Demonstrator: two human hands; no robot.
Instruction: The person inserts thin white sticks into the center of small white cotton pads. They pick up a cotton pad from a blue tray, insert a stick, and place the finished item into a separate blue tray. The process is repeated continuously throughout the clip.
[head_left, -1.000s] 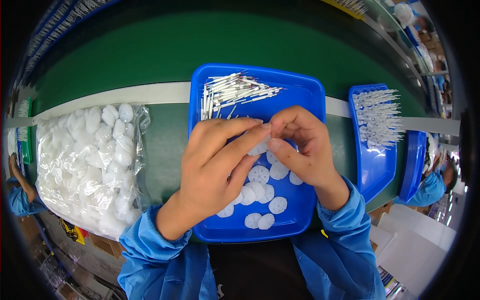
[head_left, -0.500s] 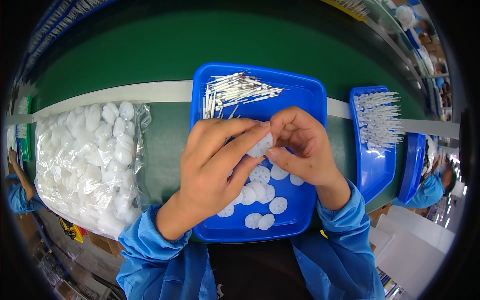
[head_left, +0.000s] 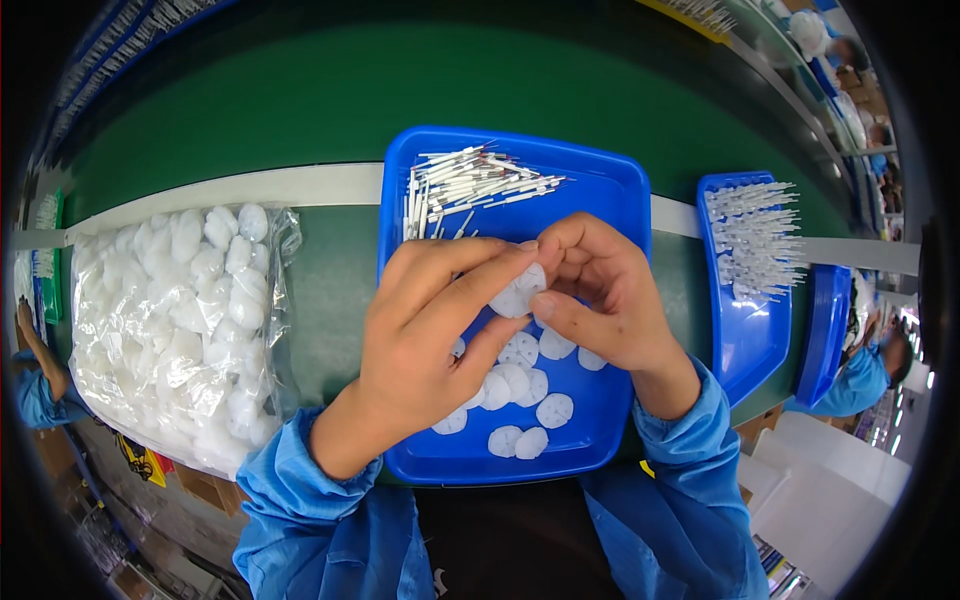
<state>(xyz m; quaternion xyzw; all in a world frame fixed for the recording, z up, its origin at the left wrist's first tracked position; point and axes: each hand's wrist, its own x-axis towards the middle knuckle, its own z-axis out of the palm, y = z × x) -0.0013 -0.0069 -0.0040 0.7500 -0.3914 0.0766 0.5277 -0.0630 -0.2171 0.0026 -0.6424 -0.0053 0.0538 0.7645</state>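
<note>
Over a blue tray (head_left: pixel 610 440), my left hand (head_left: pixel 425 340) pinches a round white translucent disc (head_left: pixel 517 292) between thumb and fingers. My right hand (head_left: pixel 605 300) meets it at the disc's right edge, thumb and forefinger closed there. Anything small between the right fingertips is hidden. Several more white discs (head_left: pixel 553 410) lie loose in the tray below my hands, some overlapping and some partly covered by my fingers. At the tray's far left lies a heap of thin white sticks (head_left: pixel 470 185), some with reddish tips.
A clear plastic bag (head_left: pixel 180 330) full of white discs lies at left. On the right, a blue tray (head_left: pixel 745 350) holds upright white sticks (head_left: pixel 755 240), beside stacked blue trays (head_left: pixel 826 330). The green tabletop (head_left: pixel 330 110) stretches beyond. Other people in blue sleeves (head_left: pixel 850 385) sit at both sides.
The disc between my hands has turned a little, and more of its face shows. My hands have barely moved.
</note>
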